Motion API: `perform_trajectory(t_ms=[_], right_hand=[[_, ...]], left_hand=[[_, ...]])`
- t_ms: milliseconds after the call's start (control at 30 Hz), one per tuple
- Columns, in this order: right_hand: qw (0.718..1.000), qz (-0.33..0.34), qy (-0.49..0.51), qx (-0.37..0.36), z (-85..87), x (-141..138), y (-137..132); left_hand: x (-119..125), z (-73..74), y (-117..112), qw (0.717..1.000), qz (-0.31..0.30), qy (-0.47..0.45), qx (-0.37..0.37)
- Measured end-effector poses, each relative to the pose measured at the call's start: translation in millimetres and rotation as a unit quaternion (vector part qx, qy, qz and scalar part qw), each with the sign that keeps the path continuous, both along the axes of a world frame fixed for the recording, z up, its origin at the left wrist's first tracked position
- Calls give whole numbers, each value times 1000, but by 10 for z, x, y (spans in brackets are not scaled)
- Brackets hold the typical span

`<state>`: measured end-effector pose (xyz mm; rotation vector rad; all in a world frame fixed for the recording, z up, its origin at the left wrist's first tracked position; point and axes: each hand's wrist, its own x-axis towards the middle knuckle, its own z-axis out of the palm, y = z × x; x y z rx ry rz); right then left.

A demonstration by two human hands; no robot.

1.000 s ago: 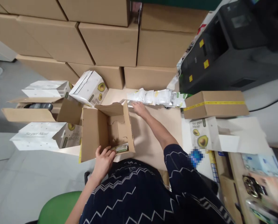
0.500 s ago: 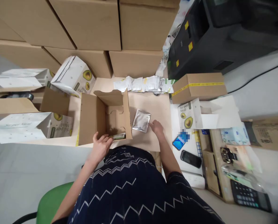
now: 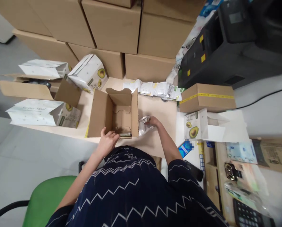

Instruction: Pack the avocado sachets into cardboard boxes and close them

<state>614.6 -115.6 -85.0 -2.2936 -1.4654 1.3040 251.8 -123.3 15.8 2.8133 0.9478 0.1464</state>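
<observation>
An open cardboard box [image 3: 109,108] stands on the table with its flaps up. At its near edge is my left hand [image 3: 107,140], fingers closed over the near wall. Beside those fingers, a thin packet [image 3: 125,134] stands against the inside of that wall. Whether the fingers also pinch the packet, I cannot tell. My right hand [image 3: 153,121] is closed on the upper right part of a silver foil pouch [image 3: 143,128], just right of the box. The pouch is creased under the grip, and the fingertips are partly hidden.
Behind the box lies a row of white sachets [image 3: 155,89]. Avocado-printed cartons [image 3: 90,74] stand at the left, another carton [image 3: 195,124] at the right. A taped brown box [image 3: 208,97] sits before a black machine [image 3: 212,56]. A phone [image 3: 184,148] lies at right.
My right hand has moved onto the silver pouch and gripped it; the flat pouch is now crumpled and nearer the box. The left hand stays at the box's near edge. The view has shifted.
</observation>
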Motion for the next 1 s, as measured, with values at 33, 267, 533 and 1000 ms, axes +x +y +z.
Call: perform_trajectory(t_ms=[33,267,533,1000], right_hand=[[1000,13,24,5,48,-8,-57],[960,-54,-32,273,1348,137,-323],[929,111,44,349,2723,-657,-201],[910,391,-118,77,1755,-1285,598]], left_hand=[[-5,-4,-12,1000,1,3,-2],[69,8,-18,998,14,57,-16],[396,72,-12,990,-14,133,-40],[239,-71,-203,999,-9,-46,-12]])
